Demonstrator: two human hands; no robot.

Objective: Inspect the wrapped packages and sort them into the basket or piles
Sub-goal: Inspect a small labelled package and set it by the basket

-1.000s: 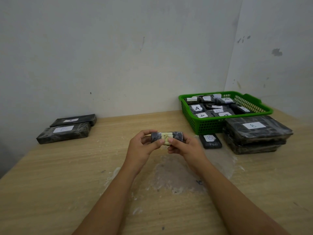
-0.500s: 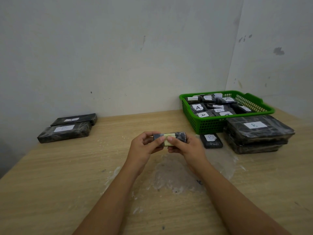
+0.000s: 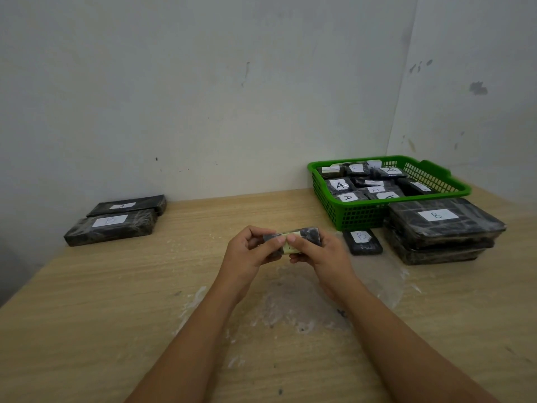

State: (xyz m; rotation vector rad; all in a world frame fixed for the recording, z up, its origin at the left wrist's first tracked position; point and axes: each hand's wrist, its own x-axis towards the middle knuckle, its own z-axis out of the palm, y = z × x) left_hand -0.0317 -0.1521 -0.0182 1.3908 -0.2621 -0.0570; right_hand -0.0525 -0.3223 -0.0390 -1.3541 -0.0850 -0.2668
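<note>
Above the middle of the table, both hands hold one small black wrapped package [image 3: 309,234] with a pale yellow label. My left hand [image 3: 250,251] grips its left end and my right hand [image 3: 321,254] grips its right end, both thumbs on the label, whose letter is covered. A green basket [image 3: 363,215] at the back right holds several black packages labelled A. In front of it lies a small package marked B [image 3: 362,242]. To its right is a stack of large packages marked B [image 3: 441,231].
Two long black packages lie at the back left near the wall, one marked A [image 3: 128,205], the nearer one marked B [image 3: 112,230]. The wooden table [image 3: 116,301] has white smears in its middle. Walls close in behind and on the right.
The package has tilted slightly in my hands and both thumbs have slid over its label, covering the letter. The hands stay in the same place above the table.
</note>
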